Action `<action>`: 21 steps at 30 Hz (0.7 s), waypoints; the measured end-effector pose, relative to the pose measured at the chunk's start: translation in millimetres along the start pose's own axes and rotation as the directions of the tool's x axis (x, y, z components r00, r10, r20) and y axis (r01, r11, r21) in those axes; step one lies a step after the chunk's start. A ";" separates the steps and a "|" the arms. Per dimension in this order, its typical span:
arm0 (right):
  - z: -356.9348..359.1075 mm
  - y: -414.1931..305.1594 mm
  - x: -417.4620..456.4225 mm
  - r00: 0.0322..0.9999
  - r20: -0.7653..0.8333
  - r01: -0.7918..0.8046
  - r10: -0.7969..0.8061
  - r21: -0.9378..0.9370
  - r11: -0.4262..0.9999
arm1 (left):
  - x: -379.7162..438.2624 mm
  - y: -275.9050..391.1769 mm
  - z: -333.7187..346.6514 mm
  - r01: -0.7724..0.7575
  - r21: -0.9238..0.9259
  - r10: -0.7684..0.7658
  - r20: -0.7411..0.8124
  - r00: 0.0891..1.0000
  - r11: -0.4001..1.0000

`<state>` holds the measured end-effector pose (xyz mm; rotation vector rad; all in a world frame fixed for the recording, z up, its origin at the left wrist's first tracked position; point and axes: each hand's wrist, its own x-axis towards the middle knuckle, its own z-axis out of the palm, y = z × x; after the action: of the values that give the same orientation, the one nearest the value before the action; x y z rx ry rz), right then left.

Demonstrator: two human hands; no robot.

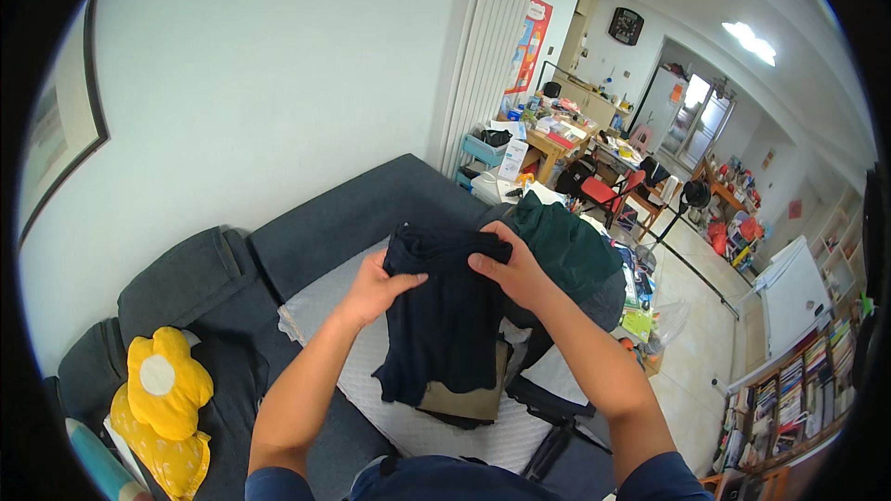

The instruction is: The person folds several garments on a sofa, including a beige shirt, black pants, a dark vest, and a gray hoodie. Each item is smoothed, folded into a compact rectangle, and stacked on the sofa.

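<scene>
A dark navy cloth garment (452, 320) hangs from both of my hands, its top edge bunched or folded over. My left hand (379, 289) grips its left upper corner, thumb on top. At the right upper corner, my right hand (508, 264) pinches the folded edge between thumb and fingers. Behind the garment's lower end lies an olive-brown folded cloth (463, 400) on a light grey quilted sofa cover (369, 369). A dark green cloth (567, 243) is heaped on the sofa's arm, right of my right hand.
The dark grey sofa (334, 223) runs along the wall. A yellow flower cushion (169, 383) lies at left. An open black case or bag (550, 400) sits at lower right. Beyond are a cluttered wooden table (553, 146), a red folding chair (612, 188), a tripod stand (686, 264) and bookshelves (786, 396).
</scene>
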<state>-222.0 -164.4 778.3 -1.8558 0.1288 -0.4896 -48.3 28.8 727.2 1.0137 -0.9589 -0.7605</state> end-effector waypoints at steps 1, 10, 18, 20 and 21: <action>-6.5 6.5 5.9 1.000 0.016 -0.009 0.009 -0.013 1.000 | 4.9 -1.1 -1.0 0.007 -0.054 -0.009 -0.027 1.000 0.999; 21.1 -0.7 62.2 0.965 0.260 0.160 0.036 -0.692 0.704 | 30.7 -15.2 -27.2 0.102 0.220 -0.116 0.051 0.992 0.970; 57.4 66.0 112.7 0.947 0.305 0.080 0.096 -0.517 0.852 | -10.4 -126.9 -138.7 0.130 0.559 -0.112 -0.067 0.991 0.819; 74.0 93.0 142.1 0.945 0.316 0.094 0.088 -0.517 0.851 | -18.2 -188.3 -174.9 0.296 0.606 -0.188 -0.236 0.953 0.739; 80.1 110.3 151.7 0.943 0.318 0.087 0.097 -0.520 0.850 | -23.7 -215.3 -183.6 0.405 0.587 -0.244 -0.336 0.910 0.701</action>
<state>-36.3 -180.6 695.8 -2.4560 0.0387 -0.1244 91.6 36.7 480.2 1.8913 -0.8517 -0.5760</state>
